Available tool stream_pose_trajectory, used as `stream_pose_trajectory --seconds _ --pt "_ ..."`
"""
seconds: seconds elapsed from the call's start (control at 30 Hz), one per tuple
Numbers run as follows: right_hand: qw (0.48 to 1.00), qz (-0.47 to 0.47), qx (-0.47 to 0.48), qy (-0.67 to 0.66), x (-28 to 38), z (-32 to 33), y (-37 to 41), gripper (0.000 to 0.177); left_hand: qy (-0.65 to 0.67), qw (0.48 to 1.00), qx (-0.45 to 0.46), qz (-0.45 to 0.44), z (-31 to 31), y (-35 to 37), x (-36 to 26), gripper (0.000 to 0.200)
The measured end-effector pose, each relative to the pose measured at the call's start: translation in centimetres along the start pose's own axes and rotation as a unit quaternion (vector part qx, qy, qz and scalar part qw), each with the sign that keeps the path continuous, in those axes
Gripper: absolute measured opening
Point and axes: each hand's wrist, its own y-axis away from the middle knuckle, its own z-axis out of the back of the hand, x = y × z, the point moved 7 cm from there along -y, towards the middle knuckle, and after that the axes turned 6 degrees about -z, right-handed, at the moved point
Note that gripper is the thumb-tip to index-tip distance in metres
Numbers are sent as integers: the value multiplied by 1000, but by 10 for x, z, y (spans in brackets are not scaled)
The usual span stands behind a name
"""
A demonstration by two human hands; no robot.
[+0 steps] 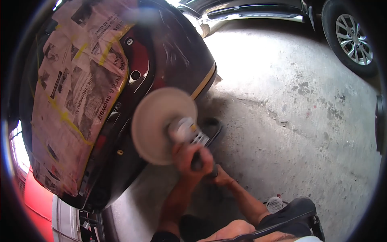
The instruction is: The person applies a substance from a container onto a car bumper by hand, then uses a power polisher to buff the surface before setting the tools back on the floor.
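Both of my hands are on a power polisher with a large pale round pad (pixel 155 129), blurred as if turning. My left hand (pixel 192 159) is wrapped round a dark handle just behind the silver head (pixel 185 130). Lower and to the right, my right hand (pixel 221 176) grips the rear of the polisher's body, its fingers partly hidden. The pad overlaps the lower edge of a dark car body panel (pixel 173 52) in this view. Taped newspaper (pixel 80 88) covers the area left of the panel, bordered by yellow masking tape (pixel 64 117).
A red recess (pixel 139 60) with a round hole lies between the newspaper and panel. Rough concrete floor (pixel 298 133) spreads to the right. Another dark vehicle stands at the top, its wheel (pixel 354 39) at upper right. Something red (pixel 38 201) is at lower left.
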Motion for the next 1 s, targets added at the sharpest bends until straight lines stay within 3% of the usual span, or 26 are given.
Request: stream_pose_trajectory --seconds 0.17,0.27,0.37,0.47,0.7,0.77,1.0 --pt "998 -21 50 19 -39 -45 0 46 -49 999 16 2 50 20 -6 11" --pt "999 -48 21 16 -48 -54 -1 46 -7 999 31 4 50 18 0 11" --pt "995 -100 19 5 -12 -44 0 47 14 998 55 -24 22 0 7 12" --pt "999 -25 -21 -22 -11 -13 -13 44 74 996 39 -24 -16 -20 11 12" --pt "991 -23 -95 -89 31 33 -8 39 99 995 28 -7 -108 -65 2 6" --pt "991 -41 -76 -103 37 44 -10 39 67 995 75 22 -127 -74 3 6" --pt "992 -39 -88 -77 23 57 -12 39 70 996 52 13 -118 -72 -1 6"
